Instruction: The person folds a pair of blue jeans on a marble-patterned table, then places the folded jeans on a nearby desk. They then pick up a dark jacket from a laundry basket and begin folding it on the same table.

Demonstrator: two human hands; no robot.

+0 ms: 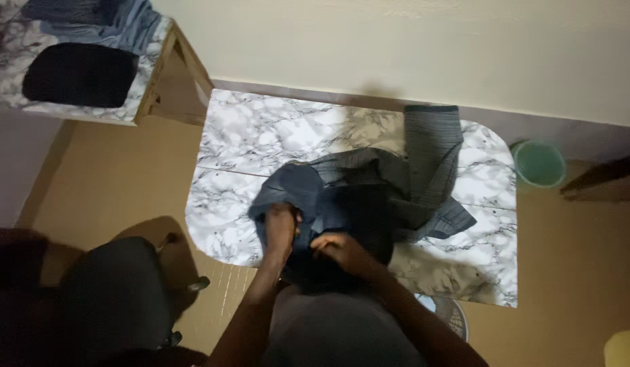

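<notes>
A dark grey-blue striped garment (396, 183) lies crumpled on a marble-patterned table (260, 136), one sleeve or leg stretching toward the far edge. My left hand (281, 228) grips a bunched fold at the garment's near left part. My right hand (338, 248) is closed on the dark cloth just to the right of it, near the table's front edge. Both hands are close together over the fabric.
A dark office chair (111, 299) stands at the lower left. A second marble-topped table (77, 68) with dark and blue clothes sits at the upper left. A green bucket (539, 163) stands on the floor at the right, by the wall. A fan grille (451, 316) shows below the table.
</notes>
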